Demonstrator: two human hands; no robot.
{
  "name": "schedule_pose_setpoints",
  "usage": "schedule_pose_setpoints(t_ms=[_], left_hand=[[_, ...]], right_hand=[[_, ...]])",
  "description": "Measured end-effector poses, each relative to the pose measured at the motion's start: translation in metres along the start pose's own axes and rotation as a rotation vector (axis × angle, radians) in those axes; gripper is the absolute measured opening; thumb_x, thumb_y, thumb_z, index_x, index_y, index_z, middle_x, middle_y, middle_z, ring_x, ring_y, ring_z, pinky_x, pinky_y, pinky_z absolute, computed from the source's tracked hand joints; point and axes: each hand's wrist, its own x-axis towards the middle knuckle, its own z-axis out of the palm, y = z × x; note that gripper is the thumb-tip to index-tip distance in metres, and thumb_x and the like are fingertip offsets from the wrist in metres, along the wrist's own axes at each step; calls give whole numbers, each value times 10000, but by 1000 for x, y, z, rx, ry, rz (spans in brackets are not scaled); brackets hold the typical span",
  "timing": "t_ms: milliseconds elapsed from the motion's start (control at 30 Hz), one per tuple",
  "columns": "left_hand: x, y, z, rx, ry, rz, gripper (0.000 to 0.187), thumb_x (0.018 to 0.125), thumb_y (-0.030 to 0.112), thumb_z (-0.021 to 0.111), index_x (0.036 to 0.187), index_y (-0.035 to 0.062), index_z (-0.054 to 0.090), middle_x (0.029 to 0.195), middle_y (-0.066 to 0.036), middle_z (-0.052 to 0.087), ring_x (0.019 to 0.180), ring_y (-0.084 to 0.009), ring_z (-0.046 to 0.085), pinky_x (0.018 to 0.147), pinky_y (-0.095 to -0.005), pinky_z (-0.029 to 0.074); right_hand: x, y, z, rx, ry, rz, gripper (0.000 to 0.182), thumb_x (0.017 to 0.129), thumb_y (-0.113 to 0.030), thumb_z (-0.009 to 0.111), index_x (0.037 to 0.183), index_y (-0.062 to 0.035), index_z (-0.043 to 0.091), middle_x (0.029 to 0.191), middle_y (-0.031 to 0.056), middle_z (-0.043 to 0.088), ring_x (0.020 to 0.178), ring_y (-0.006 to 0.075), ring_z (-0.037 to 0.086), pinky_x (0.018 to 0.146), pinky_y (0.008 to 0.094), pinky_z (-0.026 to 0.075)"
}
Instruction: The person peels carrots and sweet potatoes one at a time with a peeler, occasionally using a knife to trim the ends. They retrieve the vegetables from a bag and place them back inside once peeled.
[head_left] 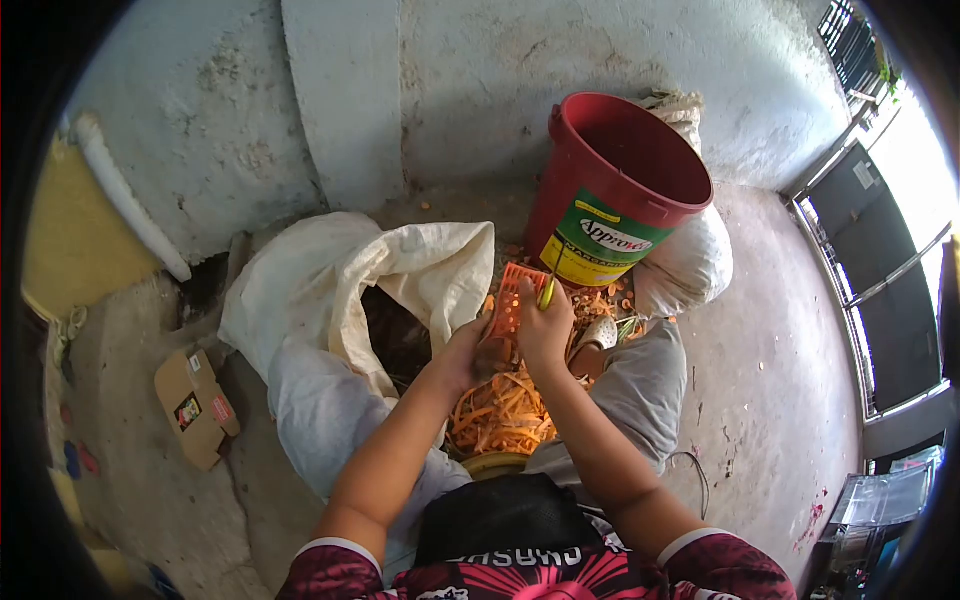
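My left hand [466, 352] is closed around the lower end of an orange-red plastic piece with rows of holes [508, 305]; its exact kind I cannot make out. My right hand [546, 325] is closed at the other side of it, gripping a knife with a yellow-green handle [547, 292]. The thin dark blade points up and away from me. A brownish lump [494, 355] shows by my left fingers, too blurred to name. Beneath both hands, between my legs, lies a heap of orange carrot peelings [503, 412] over a yellowish container rim [494, 463].
A large red bucket [560, 175] stands ahead, with a filled white sack [690, 265] behind it. At the left, an open white sack [460, 265] leans by my leg. Cut carrot pieces litter the floor near the bucket. Flattened cardboard [197, 405] lies far left.
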Motion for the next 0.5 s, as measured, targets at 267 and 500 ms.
schedule_pose_setpoints(t_ms=[267,500], left_hand=[[-9,1,8,136,7,-34,338,856,338,384,991,52,500,818,-68,577,655,-157,576,543,-273,486],[-21,-1,17,261,-74,-75,372,854,364,390,995,26,455,809,-96,548,659,-180,563,553,-295,485]], right_hand=[[14,23,5,-223,114,-95,199,818,-194,486,800,3,497,653,152,542,593,275,529,544,351,401],[102,71,-33,-230,360,-78,171,823,-166,472,769,-7,498,641,119,538,587,241,533,542,343,402]])
